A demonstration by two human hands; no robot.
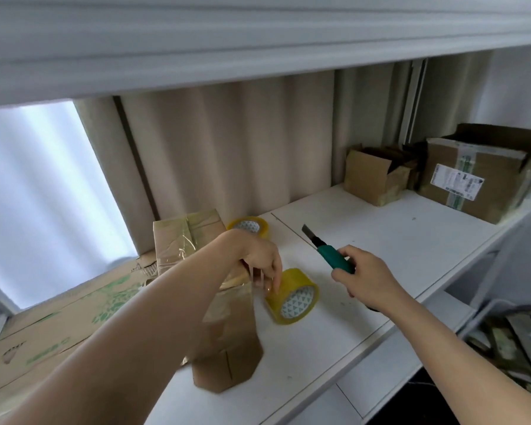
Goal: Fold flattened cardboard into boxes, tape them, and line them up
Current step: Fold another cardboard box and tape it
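The left hand [259,259] hangs bent at the wrist, its fingers pointing down with the tips touching the top of a yellow-tinted tape roll [292,297] lying on its side on the white shelf [380,234]. At about three o'clock from it, the right hand [365,279] grips a green-handled utility knife [328,251], blade extended toward eleven o'clock. Under the left forearm, at seven o'clock of the roll, stands a taped small cardboard box [224,342]. A second tape roll [249,227] lies at twelve o'clock. Flattened printed cardboard [59,320] lies at nine o'clock; more boxes [472,176] sit at two o'clock.
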